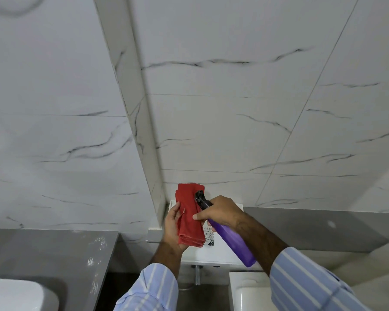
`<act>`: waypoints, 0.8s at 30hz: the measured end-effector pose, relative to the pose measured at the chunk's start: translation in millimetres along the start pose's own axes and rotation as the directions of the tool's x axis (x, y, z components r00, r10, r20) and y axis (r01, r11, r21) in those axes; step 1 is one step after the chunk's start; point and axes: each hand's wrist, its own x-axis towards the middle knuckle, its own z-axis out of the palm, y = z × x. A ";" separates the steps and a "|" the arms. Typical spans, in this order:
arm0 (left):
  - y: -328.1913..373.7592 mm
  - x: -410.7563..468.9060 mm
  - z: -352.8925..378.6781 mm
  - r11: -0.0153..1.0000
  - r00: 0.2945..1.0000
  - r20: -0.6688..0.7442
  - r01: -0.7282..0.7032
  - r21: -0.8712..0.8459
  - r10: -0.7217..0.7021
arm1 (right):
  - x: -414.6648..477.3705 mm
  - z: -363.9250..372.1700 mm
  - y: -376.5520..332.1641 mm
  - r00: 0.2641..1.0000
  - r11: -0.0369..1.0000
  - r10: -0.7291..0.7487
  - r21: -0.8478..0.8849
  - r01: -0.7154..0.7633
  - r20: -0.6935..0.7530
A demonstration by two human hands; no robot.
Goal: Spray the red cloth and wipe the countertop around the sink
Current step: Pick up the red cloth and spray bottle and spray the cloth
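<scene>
My left hand [173,225] holds a folded red cloth [190,215] upright in front of me, fingers wrapped around its left edge. My right hand [220,212] grips a purple spray bottle [233,241] by the neck, its black nozzle [200,198] pointing up and left against the cloth. The grey countertop [54,250] lies at the lower left, with water drops near its right edge. A white sink [16,295] shows at the bottom left corner.
White marble-patterned wall tiles fill most of the view. A white cistern box [211,252] sits behind my hands, with a metal pipe [197,274] below it. A white toilet tank lid [247,288] is at the bottom right. A grey ledge [323,225] runs along the right wall.
</scene>
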 end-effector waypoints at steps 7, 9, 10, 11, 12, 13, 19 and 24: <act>2.8 3.1 -2.5 1.000 1.000 0.000 0.009 -0.009 -0.009 | -1.4 2.5 0.7 0.995 0.998 0.062 0.022 -0.064 0.074; 3.6 2.3 -1.6 1.000 1.000 0.004 0.005 -0.016 -0.005 | -2.2 2.4 0.7 0.997 0.998 0.051 0.021 -0.052 0.049; 3.7 1.8 -0.9 1.000 1.000 0.008 0.000 -0.021 0.000 | -1.9 2.0 0.9 0.998 0.999 0.043 0.029 -0.045 0.048; 3.5 1.4 -0.2 1.000 1.000 0.012 -0.003 -0.029 0.003 | -2.1 1.7 1.2 0.998 0.998 0.037 0.045 -0.040 0.059; 3.3 1.3 0.1 0.999 1.000 0.012 -0.005 -0.036 0.005 | -2.8 1.3 0.9 0.996 0.997 0.036 0.064 -0.041 0.076; 2.9 1.1 0.1 0.999 1.000 0.010 -0.006 -0.045 0.006 | -3.3 1.5 0.4 0.995 0.996 0.038 0.078 -0.045 0.089; 2.4 -3.0 -0.8 0.999 1.000 0.002 -0.003 -0.041 0.003 | -0.4 5.5 1.2 0.999 0.998 0.016 0.054 -0.017 0.030; 4.0 -4.0 -2.3 0.999 1.000 -0.006 -0.002 -0.032 0.002 | 1.7 11.7 4.9 1.000 0.996 -0.022 0.088 0.020 0.020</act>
